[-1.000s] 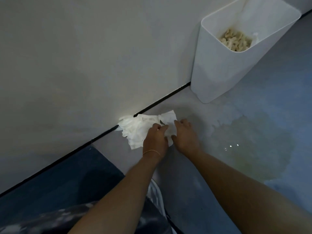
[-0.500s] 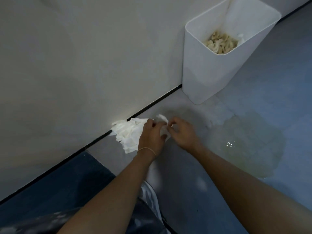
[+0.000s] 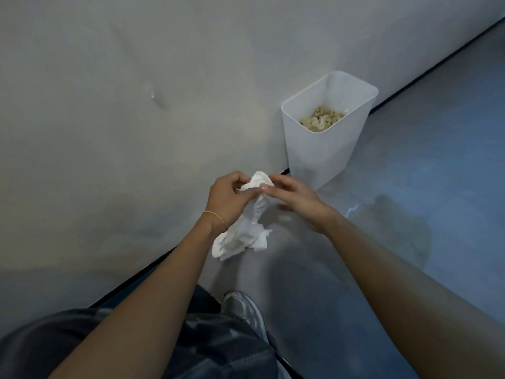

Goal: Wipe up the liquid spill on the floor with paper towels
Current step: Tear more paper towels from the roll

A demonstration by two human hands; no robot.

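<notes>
While hands (image 3: 262, 198) hold towels (image 3: 246, 228), bin (image 3: 322, 154) holds wads (image 3: 322, 120)

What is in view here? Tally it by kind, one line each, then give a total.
Hands: 2, left hand and right hand
Paper towel wads held: 1, paper towels
Bins: 1, white bin
Spills: 1, liquid spill
Shoes: 1, shoe
Total: 6

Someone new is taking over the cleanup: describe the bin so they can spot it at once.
Follow the black strip where the pale wall meets the floor. The white bin stands on it, against the wall, beyond the hands. It is the only container, open-topped, with beige crumpled scraps inside.
</notes>
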